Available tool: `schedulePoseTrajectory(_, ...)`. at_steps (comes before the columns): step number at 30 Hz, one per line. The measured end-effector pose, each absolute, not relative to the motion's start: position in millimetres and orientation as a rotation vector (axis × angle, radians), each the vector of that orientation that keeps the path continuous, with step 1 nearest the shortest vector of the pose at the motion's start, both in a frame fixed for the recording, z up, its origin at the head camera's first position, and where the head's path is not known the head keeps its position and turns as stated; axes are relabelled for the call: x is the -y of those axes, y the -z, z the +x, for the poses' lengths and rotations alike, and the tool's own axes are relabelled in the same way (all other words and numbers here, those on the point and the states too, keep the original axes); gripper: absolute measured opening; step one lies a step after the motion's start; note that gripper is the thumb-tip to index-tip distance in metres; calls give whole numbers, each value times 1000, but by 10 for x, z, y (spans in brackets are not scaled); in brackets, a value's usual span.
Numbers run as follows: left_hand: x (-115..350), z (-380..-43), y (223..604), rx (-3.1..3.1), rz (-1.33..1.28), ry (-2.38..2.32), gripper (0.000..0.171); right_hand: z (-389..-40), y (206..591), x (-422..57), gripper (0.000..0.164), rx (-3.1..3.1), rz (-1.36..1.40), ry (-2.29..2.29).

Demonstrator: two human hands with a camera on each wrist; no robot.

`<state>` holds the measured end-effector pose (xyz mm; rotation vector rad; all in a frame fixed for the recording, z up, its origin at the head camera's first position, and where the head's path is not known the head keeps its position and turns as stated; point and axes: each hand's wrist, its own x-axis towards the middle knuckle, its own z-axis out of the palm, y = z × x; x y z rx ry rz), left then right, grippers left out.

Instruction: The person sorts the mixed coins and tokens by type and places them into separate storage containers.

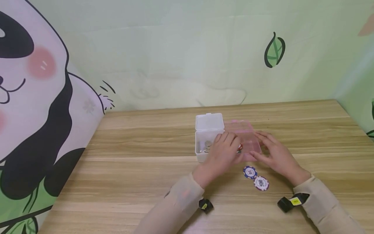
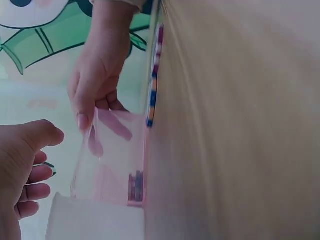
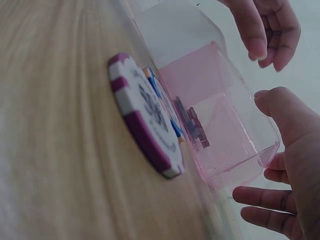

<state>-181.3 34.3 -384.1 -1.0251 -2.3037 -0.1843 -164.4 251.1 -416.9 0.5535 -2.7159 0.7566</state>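
Note:
Above the seam between the two boxes hangs my left hand (image 1: 222, 150), its fingers loosely bent and nothing visible between them. My right hand (image 1: 279, 156) holds the right end of a clear pink plastic box (image 1: 252, 140), thumb at the near corner and fingers round the far side. A few poker chips (image 3: 192, 122) stand inside that box against its wall. Beside it on the left is a white plastic box (image 1: 202, 158) with its lid raised, holding several coins (image 1: 207, 144). My left hand covers part of both boxes in the head view.
On the wooden table (image 1: 140, 182) in front of the pink box lie a blue poker chip (image 1: 250, 172) marked 10 and a purple-and-white poker chip (image 1: 261, 183) marked 500, edge to edge. Behind the table hangs a green backdrop (image 1: 175, 58) with a panda.

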Motion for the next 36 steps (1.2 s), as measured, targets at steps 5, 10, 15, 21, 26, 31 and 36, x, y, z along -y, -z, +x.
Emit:
schedulePoseTrajectory(5, -317, -1708, 3872, 2318, -1056, 225, 35, -1631, 4135, -2511, 67, 2734, 546, -762)
schedulePoseTrajectory(10, -311, -1606, 3908, 2379, -1094, 236, 39, -1628, 4126, -2515, 67, 2734, 543, -766)
schedulePoseTrajectory(15, -316, -1519, 3939, 2443, -1120, 211, 40, -1639, 4160, -2517, 67, 2736, 543, -751)
schedulePoseTrajectory(21, -347, -1445, 3977, 2462, -1169, 200, 40, -1638, 4157, -2510, 68, 2751, 531, -743)
schedulePoseTrajectory(26, -376, -1393, 4006, 2494, -1176, 141, 38, -1623, 4114, -2508, 69, 2776, 526, -752)
schedulePoseTrajectory(31, -423, -1361, 4074, 2537, -1150, 91, 36, -1621, 4109, -2507, 68, 2762, 536, -759)
schedulePoseTrajectory(36, -452, -1344, 4135, 2565, -1106, 112, 35, -1625, 4111, -2508, 67, 2761, 536, -758)
